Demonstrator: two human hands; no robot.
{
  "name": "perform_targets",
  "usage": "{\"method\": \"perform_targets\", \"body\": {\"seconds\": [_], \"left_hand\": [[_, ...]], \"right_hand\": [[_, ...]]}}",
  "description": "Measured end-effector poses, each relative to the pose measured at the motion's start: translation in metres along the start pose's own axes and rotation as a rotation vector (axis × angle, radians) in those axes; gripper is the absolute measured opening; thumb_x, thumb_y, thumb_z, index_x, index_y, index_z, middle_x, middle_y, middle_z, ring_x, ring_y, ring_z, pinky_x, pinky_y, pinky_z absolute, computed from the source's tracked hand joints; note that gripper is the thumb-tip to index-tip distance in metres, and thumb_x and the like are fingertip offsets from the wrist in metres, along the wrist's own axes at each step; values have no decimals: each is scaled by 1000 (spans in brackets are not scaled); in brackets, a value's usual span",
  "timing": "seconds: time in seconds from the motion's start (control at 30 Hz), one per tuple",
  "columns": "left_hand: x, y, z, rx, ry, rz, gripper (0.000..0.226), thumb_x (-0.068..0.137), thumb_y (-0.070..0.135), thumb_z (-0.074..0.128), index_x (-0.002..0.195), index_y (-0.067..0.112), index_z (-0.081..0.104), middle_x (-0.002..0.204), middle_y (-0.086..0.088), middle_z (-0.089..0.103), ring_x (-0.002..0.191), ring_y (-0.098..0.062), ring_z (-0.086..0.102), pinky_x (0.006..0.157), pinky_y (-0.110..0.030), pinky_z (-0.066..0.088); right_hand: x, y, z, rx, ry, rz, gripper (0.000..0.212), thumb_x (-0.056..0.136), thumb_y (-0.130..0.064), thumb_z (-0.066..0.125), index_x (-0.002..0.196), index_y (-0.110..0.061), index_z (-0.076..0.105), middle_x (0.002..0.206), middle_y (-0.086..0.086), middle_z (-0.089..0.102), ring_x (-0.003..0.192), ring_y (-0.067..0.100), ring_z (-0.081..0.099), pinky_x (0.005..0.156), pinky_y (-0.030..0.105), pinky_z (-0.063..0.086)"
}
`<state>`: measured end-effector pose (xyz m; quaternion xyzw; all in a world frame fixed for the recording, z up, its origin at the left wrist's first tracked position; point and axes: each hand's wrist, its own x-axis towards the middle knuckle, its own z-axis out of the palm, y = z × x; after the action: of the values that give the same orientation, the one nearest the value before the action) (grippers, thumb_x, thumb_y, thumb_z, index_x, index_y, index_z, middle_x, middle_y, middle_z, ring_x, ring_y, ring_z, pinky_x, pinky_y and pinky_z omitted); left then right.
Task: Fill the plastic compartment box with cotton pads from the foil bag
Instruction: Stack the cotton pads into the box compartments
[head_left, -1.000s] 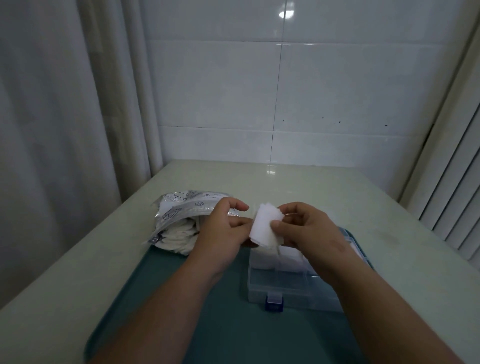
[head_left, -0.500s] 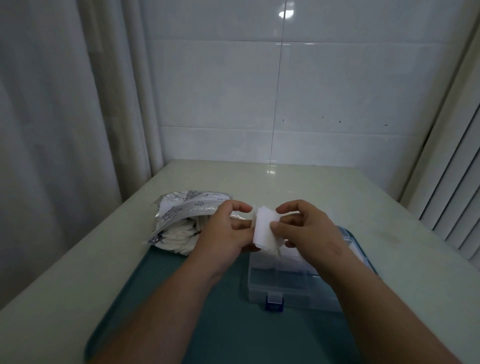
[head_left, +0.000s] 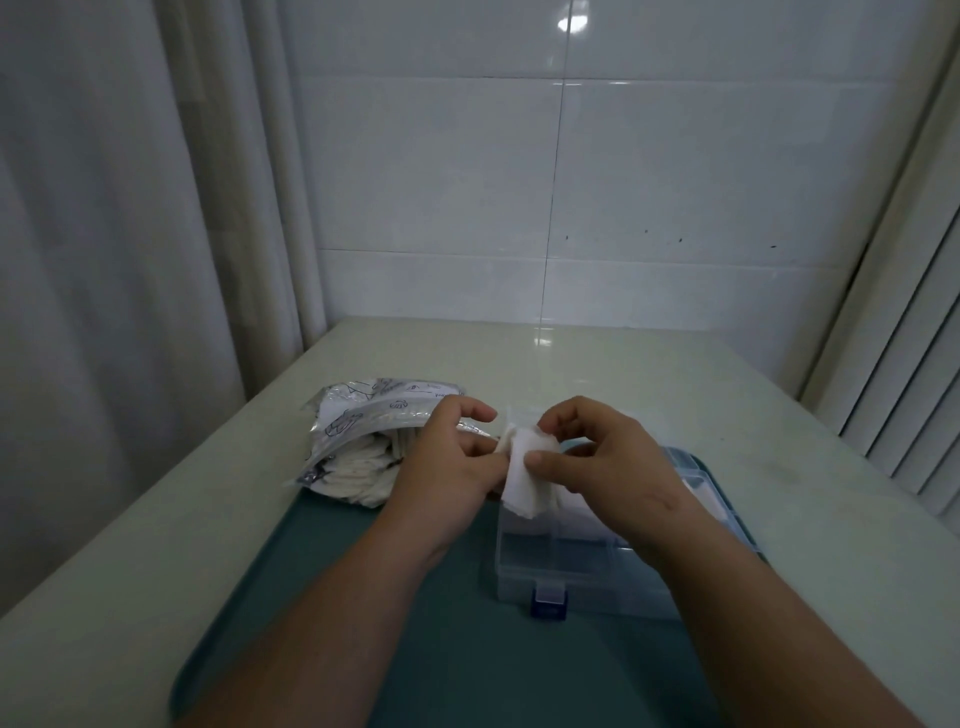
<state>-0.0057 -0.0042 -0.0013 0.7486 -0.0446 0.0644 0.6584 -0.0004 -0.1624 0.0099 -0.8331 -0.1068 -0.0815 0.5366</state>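
Grip's a two-sided pinch: left hand (head_left: 441, 467) and right hand (head_left: 610, 470) hold one cotton pad (head_left: 524, 486) just above the compartment box (head_left: 550, 564). I'd fold it snug before tucking it in.

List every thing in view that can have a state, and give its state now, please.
foil bag: open, lying flat, pads showing at its mouth.
box: seems open, near compartments look empty.
cotton pads: held above the box, pinched by both hands.
left hand: pinches the pads.
right hand: pinches the pads.
tray: flat on the table, under the box.
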Motion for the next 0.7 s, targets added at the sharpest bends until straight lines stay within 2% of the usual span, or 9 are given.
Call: {"method": "perform_targets", "body": {"seconds": [0.2,0.3,0.4,0.5,0.53,0.63,0.7], "left_hand": [[0,-2,0,10,1,-7,32,82,7,65,102,29,53,90,-12,71,72,-17,63,62,-29,49],[2,-5,1,18,14,-9,34,82,1,59,101,30,52,92,-14,70,73,-21,64,66,-34,51],[4,-6,0,0,36,-11,33,84,0,60,102,27,53,93,-14,70,80,-28,69,66,-30,57],[4,-6,0,-28,54,-9,33,83,-2,62,101,25,53,91,-13,71,78,-28,71,67,-36,60],[3,-5,0,-33,50,-9,33,83,-1,64,101,24,54,90,-11,71,78,-26,71,66,-36,60],[0,0,1,-67,1,-12,36,82,-2,69,105,21,54,92,-12,70,76,-20,71,58,-23,55],[-2,3,2,-92,-39,-11,38,81,-3,70,107,19,54,92,-14,69,74,-19,71,60,-24,56]], "right_hand": [[-1,0,1,-4,33,-24,19,81,-21,75,84,-31,59,95,-15,62,84,12,62,67,21,52],[-2,-1,0,-8,13,-23,15,84,-22,71,85,-27,57,93,-10,62,83,14,62,68,23,54],[-2,-3,-5,42,19,-14,12,85,-17,68,86,-22,57,89,-1,63,82,18,63,70,28,57],[-2,-5,-11,149,48,18,12,87,-14,67,92,-21,59,91,-1,66,82,15,66,67,23,57],[-1,-5,-12,176,65,25,14,87,-14,68,95,-21,59,90,-2,68,81,14,67,66,23,57],[-1,-5,-12,237,106,29,20,85,-13,71,99,-22,59,87,-2,72,79,13,70,69,25,58],[-1,-3,-10,205,111,22,21,83,-14,73,96,-24,60,86,-4,72,77,10,70,65,21,57]]}}
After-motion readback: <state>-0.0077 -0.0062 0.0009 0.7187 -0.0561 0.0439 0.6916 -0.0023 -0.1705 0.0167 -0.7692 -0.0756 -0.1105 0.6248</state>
